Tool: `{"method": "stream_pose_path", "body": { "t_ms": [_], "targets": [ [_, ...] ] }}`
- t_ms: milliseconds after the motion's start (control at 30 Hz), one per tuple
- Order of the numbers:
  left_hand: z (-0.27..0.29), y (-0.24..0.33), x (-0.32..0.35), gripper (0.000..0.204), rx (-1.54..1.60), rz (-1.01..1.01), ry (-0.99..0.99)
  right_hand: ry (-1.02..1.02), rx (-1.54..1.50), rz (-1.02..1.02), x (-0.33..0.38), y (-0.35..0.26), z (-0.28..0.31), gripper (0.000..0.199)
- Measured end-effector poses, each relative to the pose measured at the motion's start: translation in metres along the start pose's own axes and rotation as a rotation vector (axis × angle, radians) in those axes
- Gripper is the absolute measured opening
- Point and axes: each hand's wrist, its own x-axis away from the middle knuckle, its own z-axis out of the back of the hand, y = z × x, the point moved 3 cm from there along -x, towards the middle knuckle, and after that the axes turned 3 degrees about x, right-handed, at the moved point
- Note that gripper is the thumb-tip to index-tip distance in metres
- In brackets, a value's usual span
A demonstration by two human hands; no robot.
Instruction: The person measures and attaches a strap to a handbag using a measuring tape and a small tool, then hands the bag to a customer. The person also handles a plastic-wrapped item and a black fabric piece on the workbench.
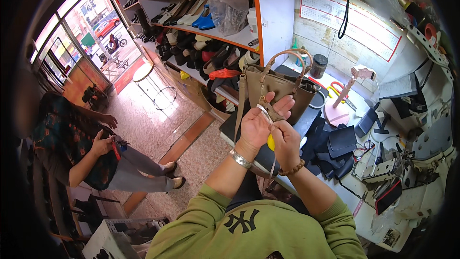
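Observation:
My left hand (256, 127) is turned palm up, with its fingers stretched toward a taupe handbag (275, 84). A narrow white strip (263, 111) lies across that palm. My right hand (286, 145) is closed, thumb and fingers pressed together by the strip. A small yellow rounded thing (271, 143) shows at the right hand's edge, mostly hidden by the fingers. The handbag stands upright on the edge of the workbench, just beyond my hands. Its tan handles (282, 53) arch upward, and a shoulder strap (241, 96) hangs down its left side.
On the workbench lie dark leather pieces (341, 143), yellow-handled scissors (338, 88), a dark jar (318, 66) and a pink stand (336, 115). A sewing machine (412, 172) is at right. Shoe shelves (230, 38) rise behind. Another person (81, 144) stands at left, holding keys.

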Motion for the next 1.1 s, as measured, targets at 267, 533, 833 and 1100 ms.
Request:
{"method": "stream_pose_path", "body": {
  "t_ms": [267,533,833,1100],
  "targets": [
    [0.007,-0.002,-0.002,0.044,-0.072,0.02,0.283,-0.119,-0.69,-0.6,-0.019,0.025,0.002,0.012],
    [0.023,-0.004,0.002,0.044,-0.067,0.054,0.325,-0.139,-0.75,-0.719,-0.018,0.031,0.004,0.013],
    [0.022,-0.005,0.002,0.036,-0.213,0.034,0.321,-0.165,-0.791,-0.702,-0.017,0.036,0.005,0.013],
    [0.02,-0.007,0.001,0.028,-0.335,0.031,0.466,-0.228,-0.851,-0.701,-0.014,0.039,0.004,0.013]
  ]
}}
